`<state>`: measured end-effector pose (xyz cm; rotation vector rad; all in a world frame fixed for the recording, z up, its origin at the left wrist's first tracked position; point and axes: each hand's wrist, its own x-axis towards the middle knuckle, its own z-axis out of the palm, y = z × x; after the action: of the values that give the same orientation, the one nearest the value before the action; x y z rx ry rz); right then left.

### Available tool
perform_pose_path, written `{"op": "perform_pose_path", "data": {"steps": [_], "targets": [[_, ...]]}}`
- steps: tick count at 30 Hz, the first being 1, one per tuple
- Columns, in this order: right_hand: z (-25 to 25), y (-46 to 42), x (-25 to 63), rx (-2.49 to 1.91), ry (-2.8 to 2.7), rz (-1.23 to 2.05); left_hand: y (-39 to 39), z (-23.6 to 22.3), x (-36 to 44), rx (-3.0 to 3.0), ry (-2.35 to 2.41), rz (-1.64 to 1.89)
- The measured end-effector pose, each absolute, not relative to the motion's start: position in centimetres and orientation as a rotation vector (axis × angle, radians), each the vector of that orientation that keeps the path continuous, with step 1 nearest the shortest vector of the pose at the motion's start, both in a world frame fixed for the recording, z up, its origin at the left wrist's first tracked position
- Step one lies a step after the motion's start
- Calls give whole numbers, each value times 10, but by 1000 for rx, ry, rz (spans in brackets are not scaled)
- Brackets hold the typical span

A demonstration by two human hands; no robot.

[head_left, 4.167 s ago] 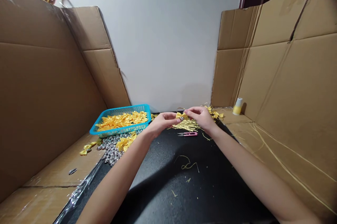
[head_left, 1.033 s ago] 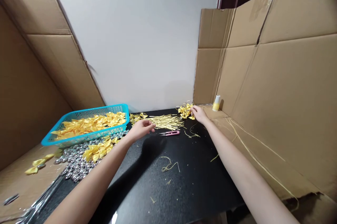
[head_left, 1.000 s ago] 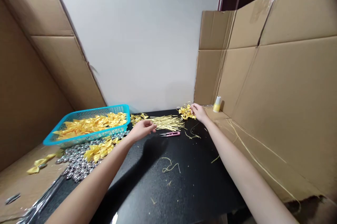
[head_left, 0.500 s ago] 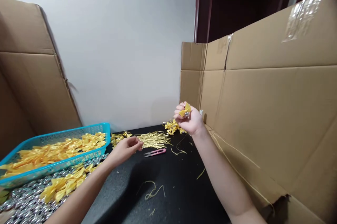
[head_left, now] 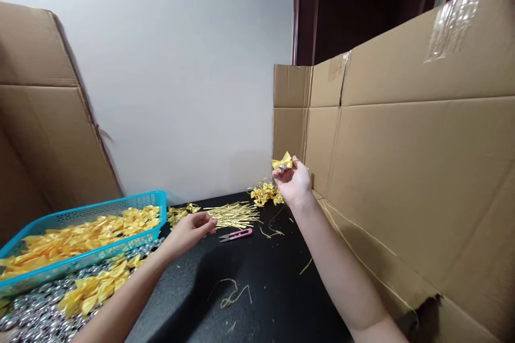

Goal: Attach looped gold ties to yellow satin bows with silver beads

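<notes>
My right hand (head_left: 296, 184) is raised above the far side of the table, its fingers closed on a yellow ribbon bow (head_left: 282, 161) with a silver bead at its middle. Lower and to the left, my left hand (head_left: 192, 228) has thumb and fingertips pinched together; whether anything is between them I cannot make out. Just beyond those fingertips lies a bundle of gold twist ties (head_left: 233, 215). Pink-handled thread snips (head_left: 237, 234) rest on the black table (head_left: 281, 289) beside the ties. Behind and below my right hand is a small heap of beaded yellow bows (head_left: 265, 194).
A blue basket (head_left: 161, 209) full of yellow bows stands at the left. In front of it spread silver beads (head_left: 36, 311) and more loose bows (head_left: 96, 289). Cardboard walls (head_left: 402, 171) border the right side. Thread scraps (head_left: 235, 297) lie on the tabletop.
My right hand has turned, bringing the yellow bow from against the palm up to the fingertips. My left hand keeps its pinch almost in place. The view has shifted slightly.
</notes>
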<state>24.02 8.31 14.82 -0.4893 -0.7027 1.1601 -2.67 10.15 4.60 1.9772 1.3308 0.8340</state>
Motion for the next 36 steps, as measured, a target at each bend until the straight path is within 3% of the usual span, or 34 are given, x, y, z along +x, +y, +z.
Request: {"op": "perform_pose_path", "data": {"steps": [4,7,12,15,25,36], "targets": [[152,71,233,-555,-899,1283,88,59,-18,1964,1319,1015],[150,59,225,-758,-1352,1405,65,75,-5,1899,1126,1098],[139,53,211,-1111,-1910,1040,31,80,23,1845,832,969],[132,57,204,-1161,-1948,1010,24,71,36,1799,829,964],[114,80,191,-1083,-1837,1701,20,73,43,1609,861,961],[105,90,188,-1008,-1728,1929,21,73,42,1625,826,961]]}}
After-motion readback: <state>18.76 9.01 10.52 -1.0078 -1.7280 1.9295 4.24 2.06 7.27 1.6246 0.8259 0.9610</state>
